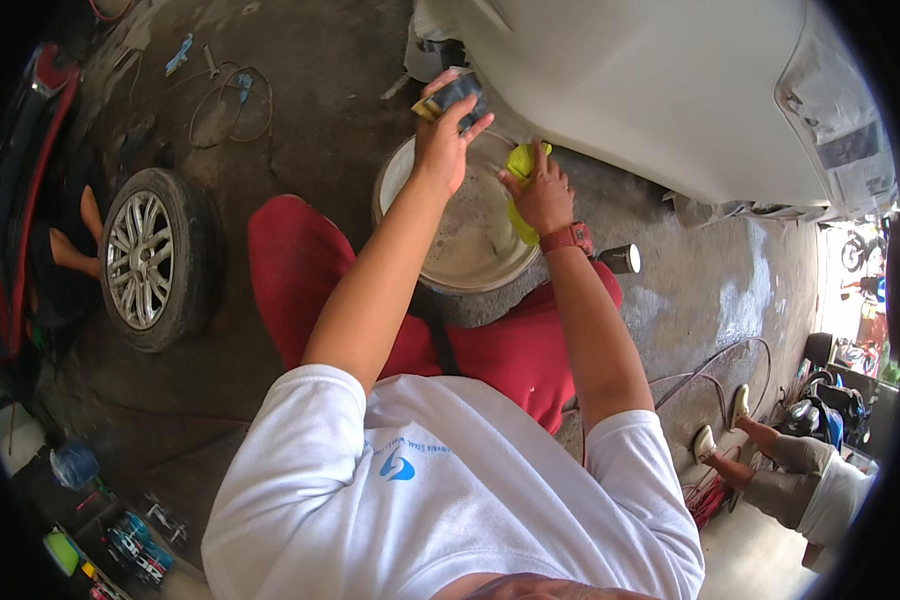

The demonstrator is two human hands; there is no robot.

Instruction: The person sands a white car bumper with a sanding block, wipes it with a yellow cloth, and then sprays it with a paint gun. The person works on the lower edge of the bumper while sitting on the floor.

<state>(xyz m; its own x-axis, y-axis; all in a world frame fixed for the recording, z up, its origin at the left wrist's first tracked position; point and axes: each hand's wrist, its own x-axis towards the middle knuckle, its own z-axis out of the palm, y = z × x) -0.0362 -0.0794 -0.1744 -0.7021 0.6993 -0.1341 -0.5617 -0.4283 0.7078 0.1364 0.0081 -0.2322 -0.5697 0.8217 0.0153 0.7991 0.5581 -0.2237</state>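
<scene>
One round tub (478, 289) of murky liquid (467, 240) sits below my left hand (442, 142), curled round a dark pad (459, 97), while my half-closed right hand (546, 198) grips yellow-green cloth (521, 222)!

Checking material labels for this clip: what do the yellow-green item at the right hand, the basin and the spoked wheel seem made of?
Yellow-green item: probably cloth, matte, with a soft, irregular outline. Basin: possibly plastic, dull whitish wall; metal isn't excluded. Spoked wheel: likely metal, its spokes silvery; tyre dull, dark, probably rubber.
</scene>
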